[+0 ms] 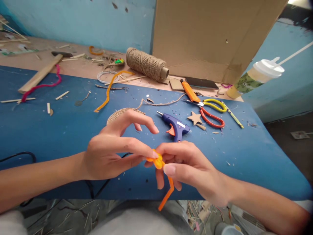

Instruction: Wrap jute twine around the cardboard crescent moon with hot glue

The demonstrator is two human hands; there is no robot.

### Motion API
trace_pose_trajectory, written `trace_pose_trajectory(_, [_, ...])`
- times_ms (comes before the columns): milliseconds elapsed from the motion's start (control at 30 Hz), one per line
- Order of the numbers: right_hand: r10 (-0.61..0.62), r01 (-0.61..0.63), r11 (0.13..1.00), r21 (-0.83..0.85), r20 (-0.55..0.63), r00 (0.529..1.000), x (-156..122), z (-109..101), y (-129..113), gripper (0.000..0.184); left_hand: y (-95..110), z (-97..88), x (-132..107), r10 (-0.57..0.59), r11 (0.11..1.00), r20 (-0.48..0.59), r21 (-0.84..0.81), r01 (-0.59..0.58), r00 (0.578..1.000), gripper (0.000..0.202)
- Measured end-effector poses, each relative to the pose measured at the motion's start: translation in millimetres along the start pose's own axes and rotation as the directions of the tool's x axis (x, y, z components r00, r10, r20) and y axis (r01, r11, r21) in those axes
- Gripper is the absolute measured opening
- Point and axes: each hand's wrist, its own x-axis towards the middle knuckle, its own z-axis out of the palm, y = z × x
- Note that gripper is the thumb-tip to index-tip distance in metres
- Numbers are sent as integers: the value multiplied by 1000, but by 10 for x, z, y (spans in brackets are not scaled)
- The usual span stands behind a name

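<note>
An orange pipe cleaner (167,192) is held between both hands over the front of the blue table. Its upper end is bent into small looped, petal-like shapes, and a straight tail hangs down with a slight kink. My left hand (114,147) pinches the looped part from the left, its index finger raised and curved. From the right, my right hand (195,166) grips it between thumb and fingers just below the loops. Right behind the hands lies a blue glue gun (177,125) with an orange trigger. A coil of twine (119,114) sits partly hidden behind my left hand.
Scissors (212,112), an orange utility knife (190,91) and a cardboard star (194,118) lie at right. Farther back are a twine spool (146,63), a lidded cup (256,78) and a cardboard sheet (210,36). A hammer (41,71) rests at left; a black cable (102,187) crosses the front edge.
</note>
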Motion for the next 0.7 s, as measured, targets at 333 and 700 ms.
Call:
trace_pose_trajectory(333, [-74,78,997,7,-211,975,16,97,36,23,3,56,13,-304,914,34,-273,301,952,15])
trace_pose_trajectory(700, [-245,175,937,-302,-212,946,55,91,94,24,113,27,61,-436,816,341,-241,526,833,24])
